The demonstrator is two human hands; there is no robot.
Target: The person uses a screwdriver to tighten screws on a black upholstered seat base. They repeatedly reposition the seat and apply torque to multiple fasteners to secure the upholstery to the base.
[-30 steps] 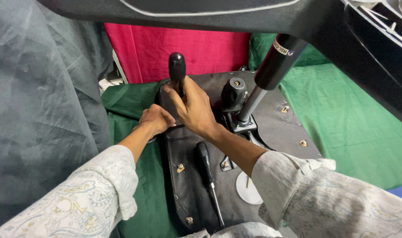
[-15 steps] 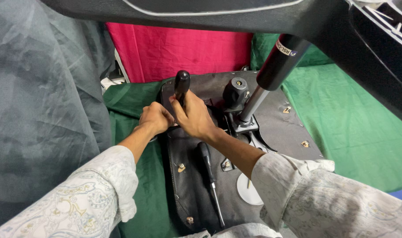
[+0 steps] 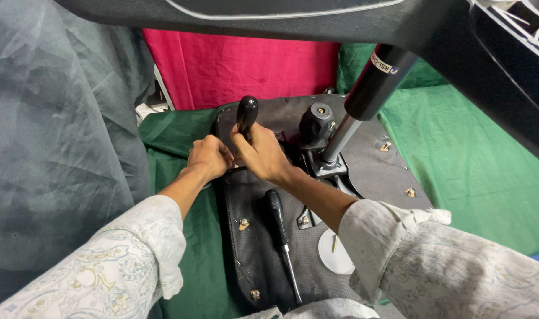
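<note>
Grey cover (image 3: 57,147): a thin grey sheet fills the far left, hanging in soft folds.
Left hand (image 3: 209,157): reaches forward from a pale patterned sleeve; its fingers are curled tight against the left edge of the seat base, just beside the right hand; what they pinch is hidden, so I cannot tell whether they grip anything.
Lever handle (image 3: 246,115): a black rounded handle stands nearly upright at the near-left part of the seat base; only its top shows above the fist.
Right hand (image 3: 262,155): fingers clenched around the lower part of the lever handle; knuckles face the camera.
Seat base (image 3: 375,171): the dark underside of a chair seat lies flat on green cloth (image 3: 476,165); small brass-coloured fittings dot it.
Screwdriver (image 3: 279,227): black grip, thin metal shaft, lying loose on the seat base below the hands, tip toward the viewer.
White disc (image 3: 335,254): flat and round, just right of the screwdriver.
Black knob (image 3: 315,123): right of the hands.
Gas cylinder (image 3: 364,100): black and silver, slanting up to the right.
Red cloth (image 3: 246,65): behind everything.
</note>
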